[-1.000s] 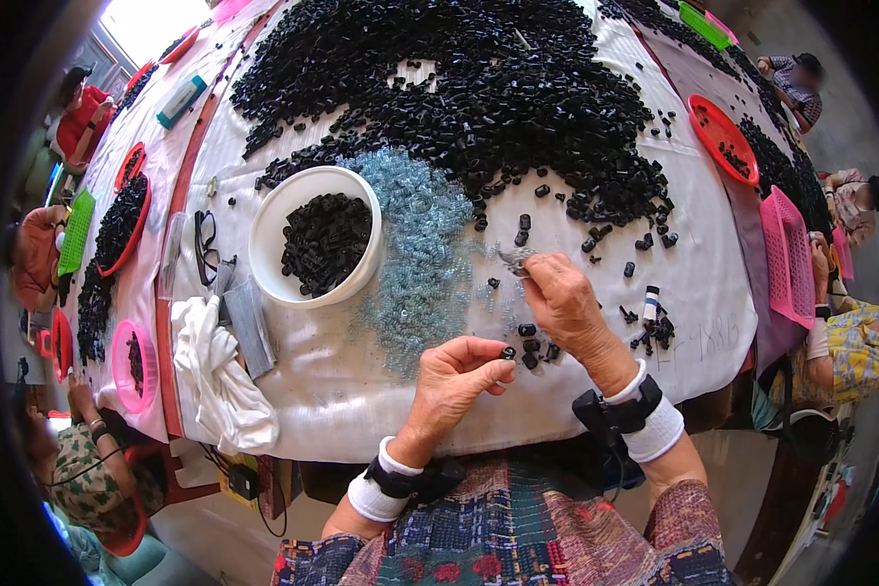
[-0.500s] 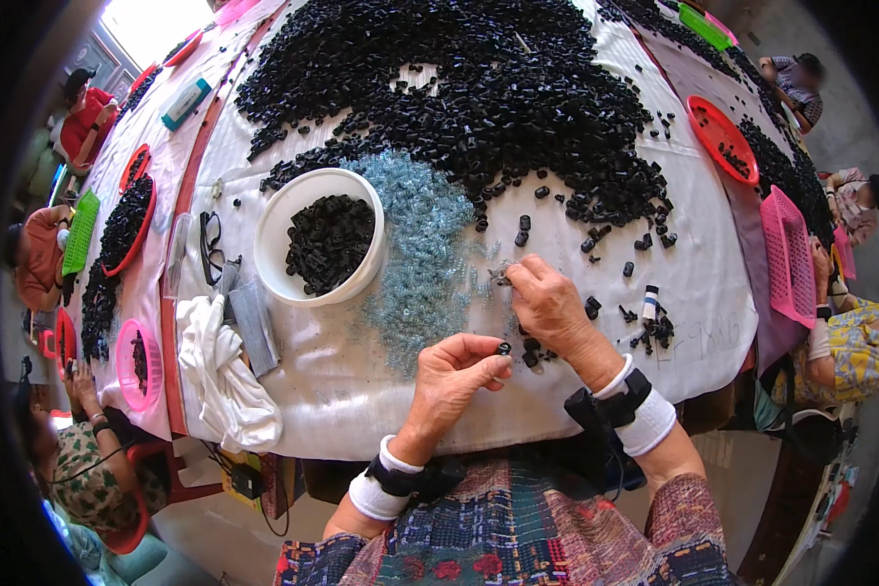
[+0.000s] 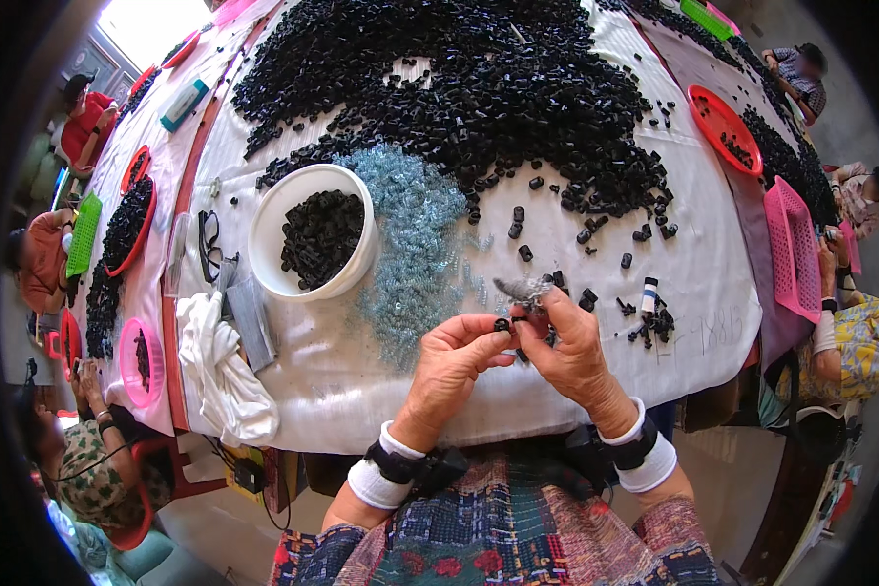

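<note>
Near the front edge of the white-covered table (image 3: 361,391), both hands meet just above the cloth. The left hand (image 3: 451,363) has its thumb and fingertips pinched on a small black piece (image 3: 502,324), and the right hand (image 3: 568,344) touches the same piece from the other side, so the piece sits between the two sets of fingertips. The right hand also grips a small tuft of grey springs (image 3: 522,288), which sticks up above its fingers.

Just to the left of the hands lies a spread of pale blue springs (image 3: 410,234), reaching up toward the large heap of black pieces (image 3: 459,78) that fills the far part of the table. A white bowl (image 3: 269,269) partly filled with black pieces stands left of the blue spread, with a crumpled white cloth (image 3: 220,371) below it and a pair of glasses (image 3: 208,244) beside it. Loose black pieces are scattered to the right of the hands. Farther right sit a red tray (image 3: 723,127) and a pink basket (image 3: 793,249), where other people work.
</note>
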The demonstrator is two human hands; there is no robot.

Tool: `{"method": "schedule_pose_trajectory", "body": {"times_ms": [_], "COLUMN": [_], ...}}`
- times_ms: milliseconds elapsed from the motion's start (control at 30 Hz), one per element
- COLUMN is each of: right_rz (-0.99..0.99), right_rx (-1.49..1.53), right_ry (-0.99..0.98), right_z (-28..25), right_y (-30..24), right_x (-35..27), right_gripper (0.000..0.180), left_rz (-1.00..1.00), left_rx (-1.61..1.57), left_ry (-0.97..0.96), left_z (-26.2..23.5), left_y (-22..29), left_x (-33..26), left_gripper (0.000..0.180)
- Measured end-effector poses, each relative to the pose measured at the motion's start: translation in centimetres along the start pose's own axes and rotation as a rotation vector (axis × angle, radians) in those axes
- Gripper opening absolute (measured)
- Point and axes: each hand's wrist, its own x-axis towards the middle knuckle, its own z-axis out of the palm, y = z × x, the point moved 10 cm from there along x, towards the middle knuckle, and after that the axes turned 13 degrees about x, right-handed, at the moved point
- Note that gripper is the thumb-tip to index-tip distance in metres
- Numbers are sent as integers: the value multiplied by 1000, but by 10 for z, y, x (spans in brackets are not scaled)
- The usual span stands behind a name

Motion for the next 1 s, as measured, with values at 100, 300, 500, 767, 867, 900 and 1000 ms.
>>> {"method": "schedule_pose_trajectory", "body": {"times_ms": [100,300,500,767,867,900,1000], "right_rz": [42,-117,-27,334,353,354,197], "right_rx": [80,-41,40,494,503,503,391], "right_ry": [84,68,118,233,281,280,362], "right_z": [-8,-6,-11,-9,-9,-8,-18], "right_y": [0,-5,6,35,35,36,26], "right_x": [-5,-17,-21,-26,-31,-34,-36], "right_gripper": [26,24,19,16,16,16,19], "left_rz": [12,-3,8,62,64,62,60], "left_rx": [20,-18,33,139,146,151,160], "left_ry": [-3,-11,-3,38,40,41,18], "left_z": [4,2,7,5,4,4,9], "left_y": [1,-5,-3,2,2,2,4], "left_x": [-1,0,-3,-5,-6,-6,-8], "left_gripper": [15,15,14,16,16,15,16]}}
